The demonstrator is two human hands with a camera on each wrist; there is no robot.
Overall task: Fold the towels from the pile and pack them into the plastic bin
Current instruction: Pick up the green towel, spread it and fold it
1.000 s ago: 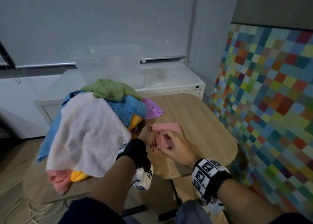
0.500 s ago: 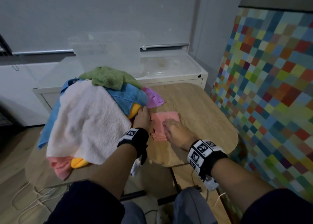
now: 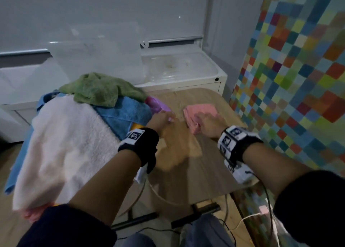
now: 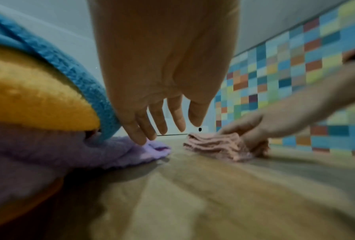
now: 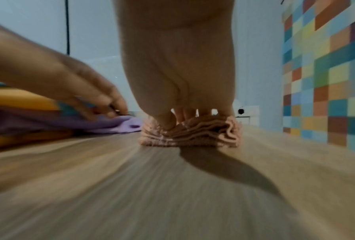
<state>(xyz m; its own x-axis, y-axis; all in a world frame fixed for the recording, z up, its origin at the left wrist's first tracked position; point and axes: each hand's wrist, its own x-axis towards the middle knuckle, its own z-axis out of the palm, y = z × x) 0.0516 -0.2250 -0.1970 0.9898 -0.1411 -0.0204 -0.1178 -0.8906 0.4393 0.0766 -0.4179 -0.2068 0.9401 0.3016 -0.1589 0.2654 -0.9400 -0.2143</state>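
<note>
- Your right hand [image 3: 210, 122] lies on the folded pink towel [image 3: 200, 109], fingers flat across its top and the thumb tucked against its near edge; the right wrist view shows the layered folds bunched under your fingertips [image 5: 179, 116].
- The pink towel sits on the wooden table [image 3: 196, 164], to the right of the pile [image 3: 80, 127] and apart from it.
- Your left hand [image 3: 161, 120] reaches toward the purple towel [image 3: 156, 105] at the pile's right edge. From the left wrist view the fingers [image 4: 139, 129] are spread and nearly straight, their tips at or just above the purple corner; they grip nothing.
- The pile fills the table's left side: a green towel [image 3: 100, 90] on top, a blue one [image 3: 127, 114] beneath, a white one [image 3: 65, 144] draped down the near side, a yellow one [image 4: 38, 100] wedged under the blue.
- The clear bin [image 3: 97, 58] stands behind the pile on the white cabinet [image 3: 186, 82]; it is blurred, and you cannot tell what it holds.
- A wall of coloured tiles [image 3: 298, 69] runs along the table's right side.
</note>
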